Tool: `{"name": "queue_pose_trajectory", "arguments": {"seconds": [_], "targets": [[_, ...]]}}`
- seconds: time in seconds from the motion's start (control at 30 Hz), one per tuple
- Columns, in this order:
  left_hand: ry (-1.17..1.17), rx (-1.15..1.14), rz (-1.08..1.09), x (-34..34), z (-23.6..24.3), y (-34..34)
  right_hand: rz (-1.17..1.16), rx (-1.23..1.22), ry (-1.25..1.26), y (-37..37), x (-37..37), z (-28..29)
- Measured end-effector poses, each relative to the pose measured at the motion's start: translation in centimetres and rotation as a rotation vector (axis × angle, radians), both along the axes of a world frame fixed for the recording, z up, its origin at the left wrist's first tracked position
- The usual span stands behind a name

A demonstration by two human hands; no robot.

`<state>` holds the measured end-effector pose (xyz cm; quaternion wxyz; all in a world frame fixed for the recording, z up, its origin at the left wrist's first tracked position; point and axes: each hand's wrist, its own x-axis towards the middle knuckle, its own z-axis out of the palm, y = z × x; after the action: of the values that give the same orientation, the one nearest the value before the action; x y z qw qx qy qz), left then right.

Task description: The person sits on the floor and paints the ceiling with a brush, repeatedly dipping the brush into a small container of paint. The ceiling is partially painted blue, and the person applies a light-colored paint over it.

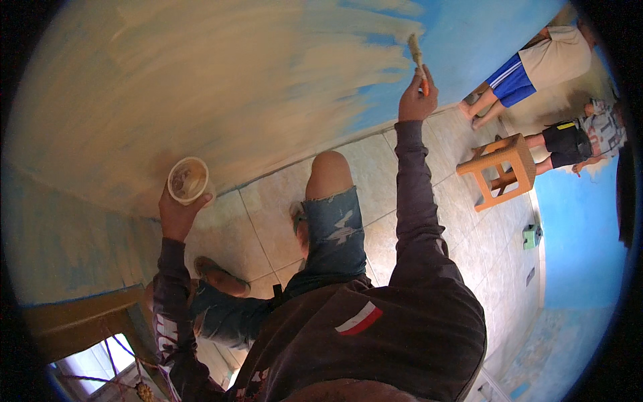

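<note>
My right hand [418, 98] is closed round the orange-and-white handle of a paintbrush [416, 53]. The brush's paint-coated bristles are at the wall [281, 80], near where beige strokes meet the blue surface; whether they touch it I cannot tell. Beige paint covers most of the wall to the left, with streaky edges over the blue. Lower on the left, my left hand [177, 214] grips a round whitish plastic tub [188, 181] from below and the side. Beige residue coats the inside of the tub; how much paint it holds is hard to see.
A brown plastic stool [499, 167] stands on the tiled floor [462, 248] at right. Two people are beyond it, one in blue shorts [512, 82], one in black shorts [566, 143]. A green object [532, 236] lies by the far blue wall. A wooden frame [87, 313] is at lower left.
</note>
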<state>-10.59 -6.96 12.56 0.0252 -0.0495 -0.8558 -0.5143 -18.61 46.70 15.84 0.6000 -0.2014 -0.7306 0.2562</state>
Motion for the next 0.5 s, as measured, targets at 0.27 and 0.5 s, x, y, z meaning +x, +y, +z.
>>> {"name": "queue_pose_trajectory", "arguments": {"seconds": [0.27,0.5], "targets": [[0.078,-0.001,-0.011,-0.7,-0.7,0.0,-0.034,0.136,-0.042,0.9,-2.3,-1.3],[0.034,-0.007,-0.008,-0.3,-0.2,0.5,0.217,0.237,-0.013,-5.6,1.1,-0.4]]}}
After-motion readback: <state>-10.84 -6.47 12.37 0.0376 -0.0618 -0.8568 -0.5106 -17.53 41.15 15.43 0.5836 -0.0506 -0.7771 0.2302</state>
